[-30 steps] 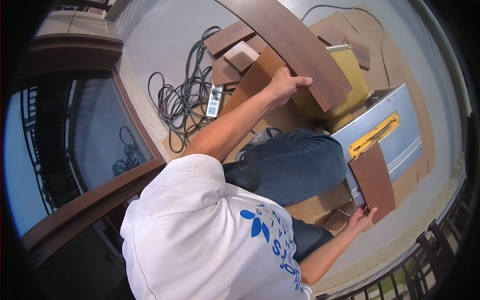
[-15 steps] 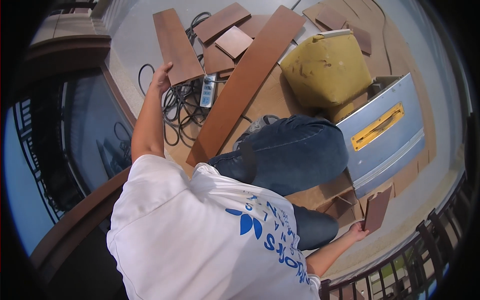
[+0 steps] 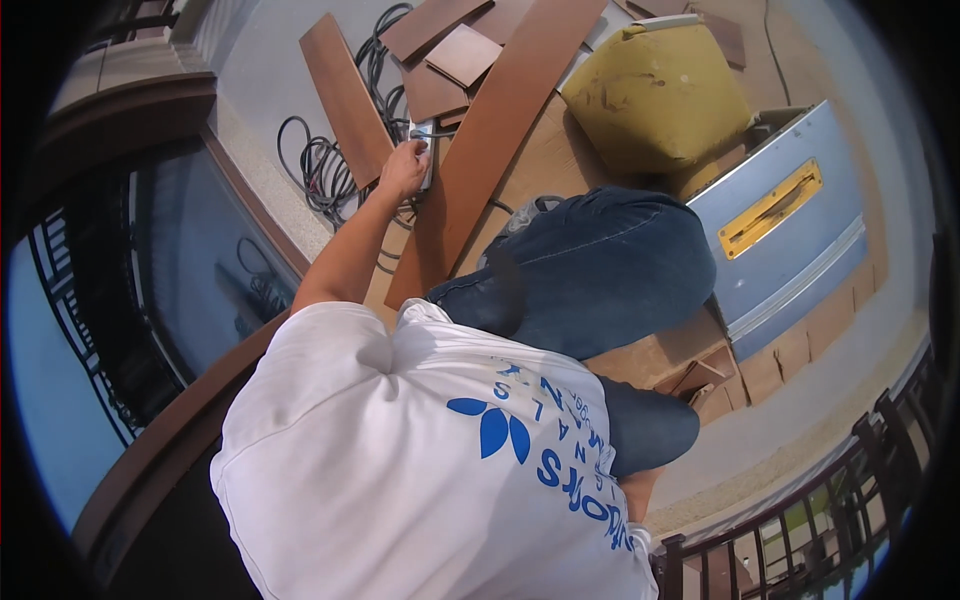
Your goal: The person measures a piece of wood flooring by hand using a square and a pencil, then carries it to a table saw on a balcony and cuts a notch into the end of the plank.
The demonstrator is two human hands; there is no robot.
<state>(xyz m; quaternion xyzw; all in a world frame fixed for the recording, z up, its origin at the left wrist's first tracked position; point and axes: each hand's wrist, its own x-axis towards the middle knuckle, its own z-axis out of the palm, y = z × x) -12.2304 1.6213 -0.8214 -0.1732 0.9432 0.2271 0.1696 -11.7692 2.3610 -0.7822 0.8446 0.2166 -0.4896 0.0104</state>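
My left hand [image 3: 403, 167] is at the white power strip [image 3: 424, 130], fingers closed on something there that I cannot make out. Just left of it, a short brown plank [image 3: 343, 90] lies across the coiled black cords [image 3: 322, 165]; a long brown plank [image 3: 500, 120] runs diagonally to its right, reaching beside my bent left leg. My right hand is hidden behind my lower knee, with only part of that arm showing at the shirt's edge.
A metal table saw [image 3: 780, 280] with a yellow insert and a stained yellow bag [image 3: 655, 95] stand at right on cardboard [image 3: 540, 150]. Smaller board pieces [image 3: 462, 55] lie at the top. A glass door [image 3: 200, 270] borders the left, a dark railing [image 3: 830, 520] the lower right.
My left hand has left the short plank, now lying on the cords, and moved to the power strip. My right hand and the small board it held have gone out of sight.
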